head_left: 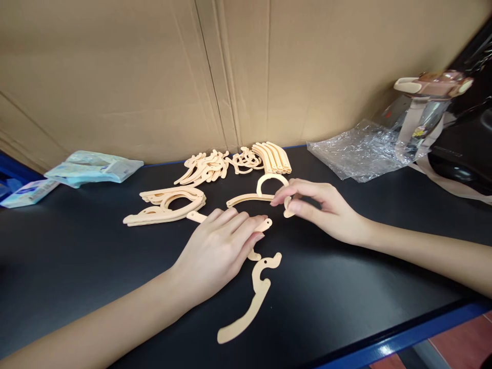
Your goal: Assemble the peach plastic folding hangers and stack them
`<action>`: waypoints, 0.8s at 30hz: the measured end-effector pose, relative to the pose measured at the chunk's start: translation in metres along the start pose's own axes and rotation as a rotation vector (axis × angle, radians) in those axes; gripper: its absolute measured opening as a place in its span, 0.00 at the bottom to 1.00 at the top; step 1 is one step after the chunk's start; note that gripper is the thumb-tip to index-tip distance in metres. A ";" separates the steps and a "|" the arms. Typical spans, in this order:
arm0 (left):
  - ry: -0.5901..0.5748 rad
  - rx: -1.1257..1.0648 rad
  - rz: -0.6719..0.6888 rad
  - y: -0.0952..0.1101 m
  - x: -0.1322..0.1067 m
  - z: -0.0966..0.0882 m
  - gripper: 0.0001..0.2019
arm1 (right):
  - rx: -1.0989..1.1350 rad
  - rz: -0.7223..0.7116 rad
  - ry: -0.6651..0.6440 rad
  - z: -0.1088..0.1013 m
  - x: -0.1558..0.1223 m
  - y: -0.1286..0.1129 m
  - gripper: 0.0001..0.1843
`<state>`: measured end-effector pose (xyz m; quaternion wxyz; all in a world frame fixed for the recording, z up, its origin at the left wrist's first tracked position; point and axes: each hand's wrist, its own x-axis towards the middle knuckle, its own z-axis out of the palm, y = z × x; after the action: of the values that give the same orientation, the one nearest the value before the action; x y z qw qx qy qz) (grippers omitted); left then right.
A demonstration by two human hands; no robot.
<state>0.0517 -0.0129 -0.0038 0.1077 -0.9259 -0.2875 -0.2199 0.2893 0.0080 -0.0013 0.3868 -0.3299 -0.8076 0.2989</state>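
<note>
My left hand (223, 241) lies palm down, its fingers closed over a beige plastic strip with holed ends (265, 224), which looks like a folding hanger's arm. Part of another curved piece (253, 255) shows under my thumb; the rest is hidden. Between the thumb and fingers of my right hand (323, 207) is a beige C-shaped hook (271, 179), its lower end poking out by the thumb. Just behind my fingers lies a curved hanger arm (249, 199). Nearer me, a hanger arm with a hooked end (246, 312) rests flat on the black table (330, 318).
Folded hangers (165, 205) are stacked left of my hands. Toward the cardboard (154, 77) lie a pile of curved arms (205, 166), loose hooks (246, 160) and neatly stacked arms (272, 158). Tissue packs (96, 168) sit left; clear plastic (357, 151) and a strapped bottle (426, 110) stand right.
</note>
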 end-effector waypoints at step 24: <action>-0.013 -0.147 -0.052 -0.001 -0.001 0.000 0.06 | 0.747 0.445 -0.012 -0.002 0.009 0.010 0.24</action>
<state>0.0507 -0.0124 -0.0043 0.0317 -0.9250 -0.2950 -0.2373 0.2895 0.0211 -0.0039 0.4009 -0.3315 -0.5556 0.6486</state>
